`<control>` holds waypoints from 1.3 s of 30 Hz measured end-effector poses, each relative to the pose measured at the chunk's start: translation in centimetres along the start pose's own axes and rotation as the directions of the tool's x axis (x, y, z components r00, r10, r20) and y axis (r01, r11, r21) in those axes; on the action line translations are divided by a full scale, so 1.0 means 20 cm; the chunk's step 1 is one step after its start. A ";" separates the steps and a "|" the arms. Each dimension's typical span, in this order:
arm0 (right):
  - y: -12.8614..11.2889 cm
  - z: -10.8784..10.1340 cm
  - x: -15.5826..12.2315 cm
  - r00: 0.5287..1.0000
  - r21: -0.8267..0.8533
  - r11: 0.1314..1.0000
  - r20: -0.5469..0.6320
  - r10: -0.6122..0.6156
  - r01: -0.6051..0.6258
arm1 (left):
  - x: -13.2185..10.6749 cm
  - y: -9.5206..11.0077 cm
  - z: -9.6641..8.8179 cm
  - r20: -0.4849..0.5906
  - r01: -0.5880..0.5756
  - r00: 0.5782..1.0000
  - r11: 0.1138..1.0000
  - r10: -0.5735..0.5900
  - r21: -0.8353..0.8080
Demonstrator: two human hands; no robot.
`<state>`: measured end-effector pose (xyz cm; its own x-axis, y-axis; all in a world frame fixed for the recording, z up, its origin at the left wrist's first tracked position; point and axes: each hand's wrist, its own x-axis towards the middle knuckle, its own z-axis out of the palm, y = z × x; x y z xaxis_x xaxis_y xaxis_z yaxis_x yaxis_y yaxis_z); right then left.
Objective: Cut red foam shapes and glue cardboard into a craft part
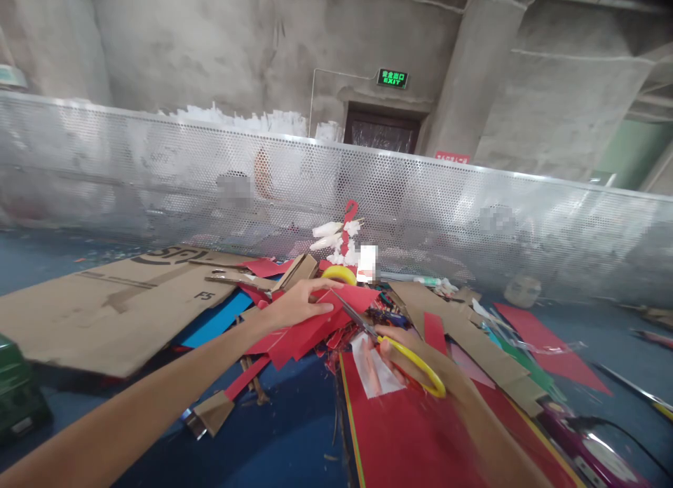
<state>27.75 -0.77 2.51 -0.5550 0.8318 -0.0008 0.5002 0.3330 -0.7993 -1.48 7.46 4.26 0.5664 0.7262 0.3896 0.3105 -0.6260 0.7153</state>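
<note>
My left hand (299,304) is closed on a sheet of red paper (310,334), its thumb and fingers pinching near the upper edge. In my right hand (392,358) is a pair of scissors (418,365) with yellow handles. The metal blades point up and left, meeting the red paper just right of my left fingertips. How far the blades are apart is hard to make out. Beneath my right hand lies a white piece of paper (362,348). A yellow tape roll (341,274) stands just behind my left hand.
Large flat cardboard (120,313) covers the left side. A red board (415,439) lies front right, with cardboard strips (473,341) beyond it. A purple device (583,446) with a cable sits at right, a green object (21,390) at left. Behind runs a perforated metal screen (446,200).
</note>
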 end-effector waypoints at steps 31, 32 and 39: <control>0.03 0.02 0.03 0.999 -0.019 1.000 -0.048 0.007 -0.008 | 0.00 -0.02 -0.01 0.007 0.001 1.000 1.000 -0.001 0.007; 0.03 0.02 0.03 0.999 -0.017 1.000 -0.049 0.007 -0.008 | 0.00 -0.02 -0.01 0.007 0.001 1.000 1.000 -0.001 0.009; 0.01 0.02 0.03 0.998 0.000 1.000 -0.056 0.019 -0.019 | 0.00 -0.03 -0.01 0.006 0.007 1.000 1.000 -0.007 -0.025</control>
<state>27.34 -0.41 2.11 -0.5071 0.8617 0.0175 0.5106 0.3167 -0.7994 -1.75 7.95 3.87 0.5693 0.7284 0.3812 0.2949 -0.6137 0.7324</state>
